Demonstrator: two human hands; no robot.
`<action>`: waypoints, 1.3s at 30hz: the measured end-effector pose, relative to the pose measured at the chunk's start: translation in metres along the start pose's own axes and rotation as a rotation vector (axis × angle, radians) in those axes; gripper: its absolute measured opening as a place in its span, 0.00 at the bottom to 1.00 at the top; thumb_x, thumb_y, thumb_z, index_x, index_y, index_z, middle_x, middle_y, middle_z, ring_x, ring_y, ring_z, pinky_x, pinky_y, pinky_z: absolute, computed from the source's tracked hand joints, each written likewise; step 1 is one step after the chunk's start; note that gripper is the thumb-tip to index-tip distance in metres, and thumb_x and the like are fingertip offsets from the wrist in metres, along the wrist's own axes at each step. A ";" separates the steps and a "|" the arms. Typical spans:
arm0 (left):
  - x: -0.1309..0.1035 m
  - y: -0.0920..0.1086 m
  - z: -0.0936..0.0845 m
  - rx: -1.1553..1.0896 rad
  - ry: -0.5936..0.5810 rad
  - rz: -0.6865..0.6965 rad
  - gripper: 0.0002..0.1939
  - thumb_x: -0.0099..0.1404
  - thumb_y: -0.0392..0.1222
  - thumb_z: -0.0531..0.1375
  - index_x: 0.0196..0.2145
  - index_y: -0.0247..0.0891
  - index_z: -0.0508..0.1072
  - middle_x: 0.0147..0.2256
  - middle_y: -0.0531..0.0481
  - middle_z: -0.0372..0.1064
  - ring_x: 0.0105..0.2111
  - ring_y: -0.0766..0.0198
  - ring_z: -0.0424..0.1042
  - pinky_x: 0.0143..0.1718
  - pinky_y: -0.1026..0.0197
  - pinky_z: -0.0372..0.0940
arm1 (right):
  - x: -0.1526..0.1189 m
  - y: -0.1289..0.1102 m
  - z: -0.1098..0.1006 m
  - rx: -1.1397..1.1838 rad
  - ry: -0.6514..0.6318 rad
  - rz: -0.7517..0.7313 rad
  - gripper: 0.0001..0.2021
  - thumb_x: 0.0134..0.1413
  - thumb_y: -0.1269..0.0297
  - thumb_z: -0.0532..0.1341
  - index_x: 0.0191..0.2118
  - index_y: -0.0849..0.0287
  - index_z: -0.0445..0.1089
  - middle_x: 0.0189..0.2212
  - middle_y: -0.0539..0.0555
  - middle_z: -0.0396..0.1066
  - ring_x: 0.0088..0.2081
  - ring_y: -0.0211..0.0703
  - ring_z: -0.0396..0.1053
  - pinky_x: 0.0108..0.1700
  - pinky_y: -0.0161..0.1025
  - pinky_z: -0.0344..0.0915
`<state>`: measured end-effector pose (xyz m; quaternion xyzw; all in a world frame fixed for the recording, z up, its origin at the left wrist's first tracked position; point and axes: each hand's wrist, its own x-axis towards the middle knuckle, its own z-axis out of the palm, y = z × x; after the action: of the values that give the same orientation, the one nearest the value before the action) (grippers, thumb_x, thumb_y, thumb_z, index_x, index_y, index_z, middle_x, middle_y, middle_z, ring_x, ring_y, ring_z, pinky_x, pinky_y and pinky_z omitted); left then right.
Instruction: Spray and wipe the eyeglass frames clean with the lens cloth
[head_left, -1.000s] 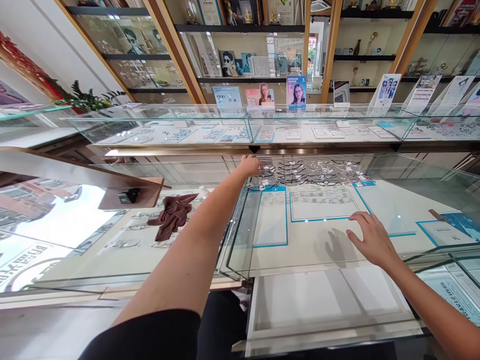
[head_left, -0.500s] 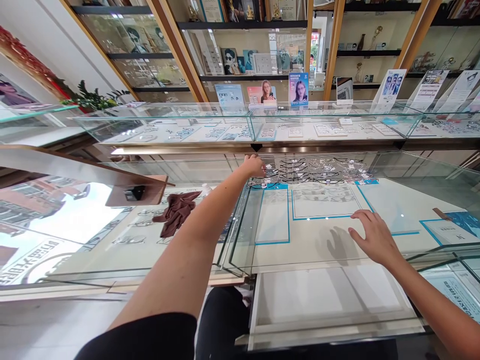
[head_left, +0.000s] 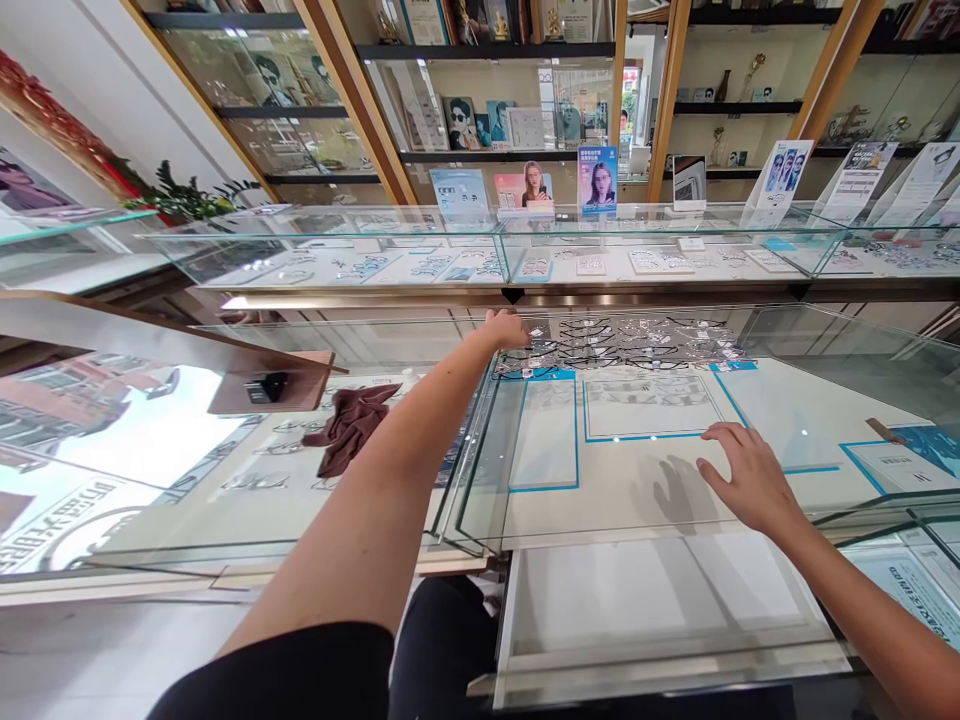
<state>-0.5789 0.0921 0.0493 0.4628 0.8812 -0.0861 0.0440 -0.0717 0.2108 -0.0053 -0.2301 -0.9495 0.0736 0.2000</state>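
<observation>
The left hand, its grip impossible to tell, was at the left end of thin, dark-framed eyeglasses along the clear glass display case's far side, the right hand hung spread and empty, and crowding could have snagged any lifted pair.

Whether the left grip holds anything is too small to tell.

Bright light leaves soft shadows in the glass case and white glare on the mirror.
</observation>
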 end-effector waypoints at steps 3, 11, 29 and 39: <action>0.003 -0.002 0.003 0.011 0.004 -0.003 0.28 0.65 0.54 0.56 0.59 0.47 0.79 0.54 0.39 0.78 0.64 0.37 0.61 0.66 0.36 0.52 | 0.000 0.000 0.001 0.004 0.002 0.000 0.13 0.65 0.56 0.57 0.49 0.56 0.70 0.51 0.61 0.75 0.49 0.58 0.72 0.50 0.53 0.69; 0.011 -0.006 0.009 0.024 0.057 -0.001 0.26 0.66 0.48 0.55 0.59 0.48 0.78 0.59 0.42 0.75 0.66 0.38 0.59 0.64 0.37 0.54 | -0.003 -0.001 0.000 0.007 -0.006 0.008 0.13 0.65 0.57 0.57 0.50 0.56 0.70 0.52 0.61 0.75 0.50 0.58 0.72 0.53 0.54 0.68; -0.001 -0.009 0.001 0.003 0.223 0.053 0.17 0.71 0.50 0.56 0.47 0.43 0.82 0.64 0.44 0.71 0.65 0.40 0.57 0.62 0.42 0.55 | -0.003 0.002 0.002 0.007 0.010 -0.007 0.14 0.65 0.56 0.56 0.50 0.56 0.70 0.51 0.61 0.75 0.49 0.58 0.71 0.51 0.54 0.68; 0.001 0.002 -0.009 0.017 0.285 0.044 0.22 0.74 0.51 0.50 0.52 0.44 0.80 0.64 0.44 0.71 0.64 0.41 0.59 0.61 0.40 0.56 | -0.003 0.002 0.003 0.005 0.029 -0.011 0.12 0.65 0.56 0.56 0.49 0.53 0.70 0.51 0.60 0.75 0.49 0.58 0.72 0.51 0.53 0.68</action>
<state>-0.5783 0.0958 0.0583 0.4899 0.8674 -0.0261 -0.0838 -0.0701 0.2112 -0.0097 -0.2254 -0.9476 0.0717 0.2149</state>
